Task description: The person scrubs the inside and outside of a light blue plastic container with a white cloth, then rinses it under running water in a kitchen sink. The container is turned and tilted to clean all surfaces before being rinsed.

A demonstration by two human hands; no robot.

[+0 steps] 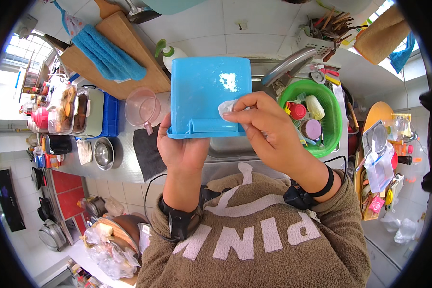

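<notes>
A wet blue plastic container (201, 90) is held up in front of me, its flat outer face towards the camera and its rim at the lower end. My left hand (183, 151) grips that rim from below at its left corner, with the thumb along the side. Pinched in the fingers of my right hand (270, 126) is a small wad of white cloth or tissue (226, 107); it lies against the container's face at the lower right. Part of the steel sink (234, 145) shows below the container, the rest being hidden behind it.
Right of the sink, a green basket (340, 122) holds several lids and small items. The faucet (291, 64) reaches in from the upper right. On the left counter stand a pink measuring jug (142, 108), a dark cloth (145, 154), steel bowls (103, 153) and a leaning wooden board (129, 46).
</notes>
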